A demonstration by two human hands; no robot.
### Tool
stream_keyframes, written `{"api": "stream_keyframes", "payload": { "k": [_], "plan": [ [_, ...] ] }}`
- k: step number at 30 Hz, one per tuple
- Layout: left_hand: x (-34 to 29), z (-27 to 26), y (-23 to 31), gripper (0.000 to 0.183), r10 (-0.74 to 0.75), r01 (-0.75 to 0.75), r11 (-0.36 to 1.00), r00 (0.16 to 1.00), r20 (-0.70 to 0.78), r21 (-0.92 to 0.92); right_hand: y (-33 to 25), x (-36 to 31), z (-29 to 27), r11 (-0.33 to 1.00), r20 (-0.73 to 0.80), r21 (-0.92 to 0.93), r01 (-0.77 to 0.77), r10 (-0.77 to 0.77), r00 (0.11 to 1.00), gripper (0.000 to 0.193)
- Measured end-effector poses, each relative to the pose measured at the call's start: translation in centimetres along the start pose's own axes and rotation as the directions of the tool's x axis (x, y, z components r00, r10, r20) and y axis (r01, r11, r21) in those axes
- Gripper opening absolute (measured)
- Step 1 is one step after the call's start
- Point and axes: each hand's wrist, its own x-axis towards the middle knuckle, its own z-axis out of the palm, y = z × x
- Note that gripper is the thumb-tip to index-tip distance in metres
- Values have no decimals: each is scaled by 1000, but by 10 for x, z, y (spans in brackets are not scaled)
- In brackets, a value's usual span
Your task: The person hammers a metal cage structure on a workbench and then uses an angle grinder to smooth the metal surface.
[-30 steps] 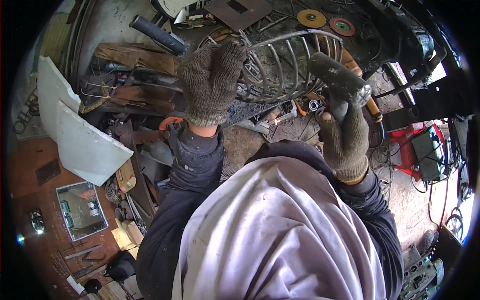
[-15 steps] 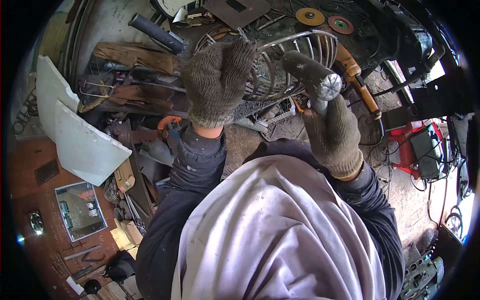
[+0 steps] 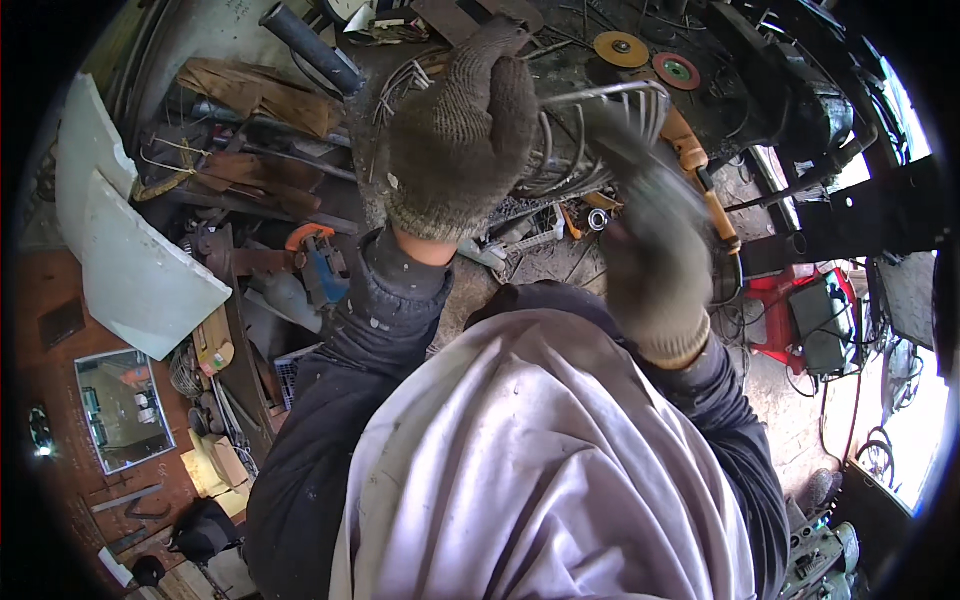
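Observation:
My left hand (image 3: 460, 135), in a brown knitted glove, is closed over the near left part of a curved metal-rod frame (image 3: 570, 150). The exact rod in its grip is hidden under the glove. In my right hand (image 3: 660, 290), gloved alike, is a hammer (image 3: 640, 160) with a thick cylindrical metal head. Hammer and hand are smeared by motion, over the frame's right end. The frame is a cage of bent bars lying on the dark, cluttered workbench (image 3: 560, 60).
An orange angle grinder (image 3: 700, 160) lies right of the frame. Two grinding discs, one yellow (image 3: 621, 49) and one red-green (image 3: 677, 71), sit beyond it. A dark pipe (image 3: 310, 50) juts up at the left. White broken panels (image 3: 150, 260) and a red-and-grey machine (image 3: 800, 315) flank me.
My right hand and the hammer have gone from sharp to blurred in a swing. My left hand has shifted slightly up and right, and the view has turned a little.

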Motion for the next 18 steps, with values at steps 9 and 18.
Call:
{"api": "stream_keyframes", "payload": {
  "k": [9, 18],
  "plan": [
    [2, 6, -14, 19, -11, 11, 1000, 1000, -9, 23, -13, -7, -6, 949, -39, 298, -101, 118, 992, 43],
    [-14, -3, -7, 17, -111, 109, 993, 992, 62, 33, -4, -8, -9, 956, -101, 284, -79, 112, 989, 43]
  ]
}}
